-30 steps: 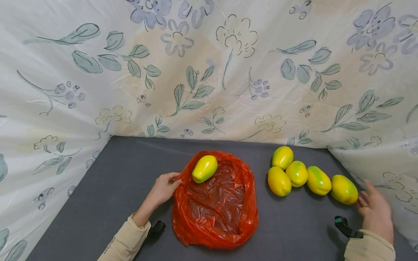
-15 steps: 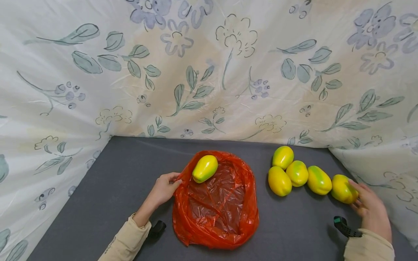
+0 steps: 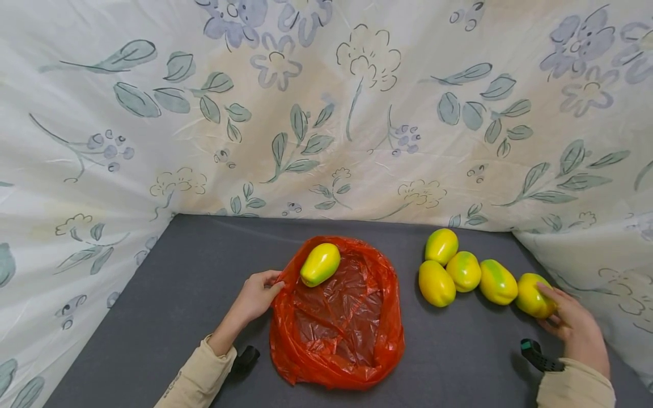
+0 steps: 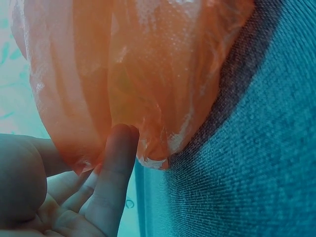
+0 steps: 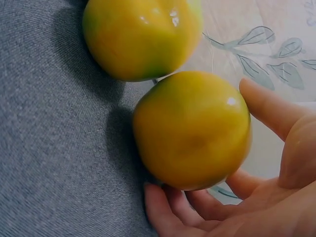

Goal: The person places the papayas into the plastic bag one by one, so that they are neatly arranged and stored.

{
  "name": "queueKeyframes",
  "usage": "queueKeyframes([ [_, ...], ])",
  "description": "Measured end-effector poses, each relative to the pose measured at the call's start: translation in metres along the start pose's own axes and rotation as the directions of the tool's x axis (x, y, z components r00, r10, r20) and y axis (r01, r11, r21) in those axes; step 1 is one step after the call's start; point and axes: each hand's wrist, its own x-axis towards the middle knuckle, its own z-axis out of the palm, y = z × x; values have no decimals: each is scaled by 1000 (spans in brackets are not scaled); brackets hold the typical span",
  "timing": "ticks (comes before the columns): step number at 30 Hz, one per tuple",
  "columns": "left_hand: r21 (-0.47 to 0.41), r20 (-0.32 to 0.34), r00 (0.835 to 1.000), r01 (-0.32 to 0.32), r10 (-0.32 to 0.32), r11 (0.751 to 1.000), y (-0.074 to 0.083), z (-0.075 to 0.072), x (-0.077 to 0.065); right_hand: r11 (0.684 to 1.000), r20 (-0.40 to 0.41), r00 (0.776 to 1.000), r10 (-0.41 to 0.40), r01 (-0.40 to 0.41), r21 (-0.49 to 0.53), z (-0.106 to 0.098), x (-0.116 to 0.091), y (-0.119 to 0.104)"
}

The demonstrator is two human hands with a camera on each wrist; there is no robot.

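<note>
Gripped fruit [image 3: 531, 294], one of six, enclosed by the right hand [image 3: 579, 323]

Six yellow-green fruits are counted in all. One is grasped by the right hand at the right end of the group; its outer end is pressed by the thumb [image 5: 266, 106], while the other fingers [image 5: 165, 212] are curled beneath it, so that it is held between the two. Whether it is lifted off the cloth cannot be told. Just to its left, four loose fruits [image 3: 497, 282] are gathered close together, with the leftmost two set one behind the other.

Well apart, to the left, one red plastic bag [image 3: 388, 317] is spread with its mouth open upward. Inside it, toward the far left of the mouth, one bagged fruit [image 3: 320, 264] is seen lying at a slant. The bag's left rim is pinched between thumb and finger by the left hand [image 3: 257, 296].

Two beige sleeves [image 3: 196, 377] and two black devices [image 3: 541, 355], one near each wrist, are also shown. Everything is laid out on a dark grey cloth surface [image 3: 214, 249], by which a fine ribbed weave is shown up close. The surface is enclosed at the back and both sides by pale hanging fabric [image 3: 306, 195], printed with green leaves and bluish flowers.
</note>
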Motion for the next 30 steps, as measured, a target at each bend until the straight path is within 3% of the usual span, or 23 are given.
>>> queueKeyframes([
  [16,4,-3,1000,2,-2,1000,0,-1,-1,998,-45,999,20,-17,68,0,-1,-3],
  [23,21,0,1000,-4,4,1000,0,-1,1,995,-81,997,-18,25,94,2,-8,-3],
  [30,22,-8,1000,5,-5,1000,-2,0,2,985,-117,989,-91,107,136,0,6,0],
])
